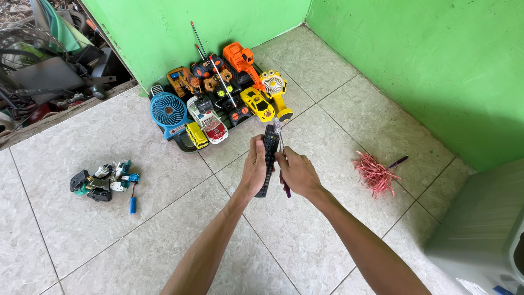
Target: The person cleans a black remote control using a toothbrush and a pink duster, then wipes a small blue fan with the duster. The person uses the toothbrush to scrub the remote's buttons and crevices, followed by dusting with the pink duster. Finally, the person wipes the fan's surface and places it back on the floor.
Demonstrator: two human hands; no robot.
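Both bare forearms reach up from the bottom edge over the pale tiled floor (82, 229). On the far left a heap of dismantled toy parts (103, 181) lies on the tiles, with a small blue stick (132, 205) just beside it. Further back against the green wall (164, 33) sits a cluster of toys: a blue fan (168, 111), a white toy car (208, 123), a yellow toy car (257, 104) and an orange digger (240, 57). At the centre, the left hand (254, 169) is clenched around a black remote control (268, 161), held upright above the floor. Touching it from the right, the right hand (297, 172) grasps a toothbrush (279, 139), bristles up beside the remote's top. Well apart to the right lie a bundle of red strips (375, 173) and a purple pen (398, 161).
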